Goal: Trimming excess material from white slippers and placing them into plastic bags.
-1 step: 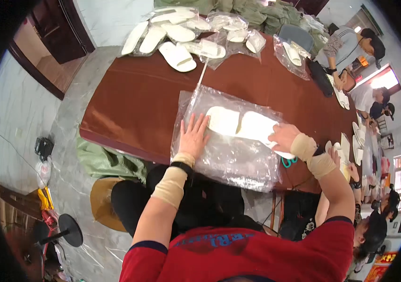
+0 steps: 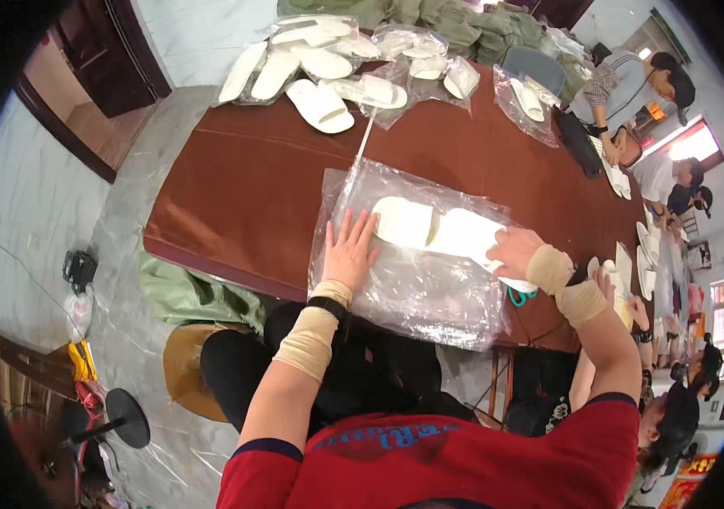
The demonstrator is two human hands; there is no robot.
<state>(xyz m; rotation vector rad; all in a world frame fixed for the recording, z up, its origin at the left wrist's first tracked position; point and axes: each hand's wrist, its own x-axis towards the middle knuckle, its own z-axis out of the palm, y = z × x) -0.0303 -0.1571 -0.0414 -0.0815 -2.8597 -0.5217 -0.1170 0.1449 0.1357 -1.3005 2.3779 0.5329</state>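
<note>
White slippers (image 2: pixel 404 222) lie lengthwise on a stack of clear plastic bags (image 2: pixel 430 297) at the table edge in front of me. My left hand (image 2: pixel 349 250) rests flat on the bags, fingers spread, its fingertips beside the slippers' left end. At the other end my right hand (image 2: pixel 519 253) has its fingers curled over a white slipper, gripping it; the hand hides part of it. How the slippers overlap under that hand I cannot tell. Teal scissor-like handles (image 2: pixel 521 295) show just below the right hand.
Bagged and loose white slippers (image 2: pixel 319 106) are heaped at the far side of the brown table (image 2: pixel 235 178). A black pouch (image 2: pixel 578 144) lies at the right. Co-workers (image 2: pixel 634 85) handle slippers along the right. Green sacks (image 2: pixel 201 288) sit below the left edge.
</note>
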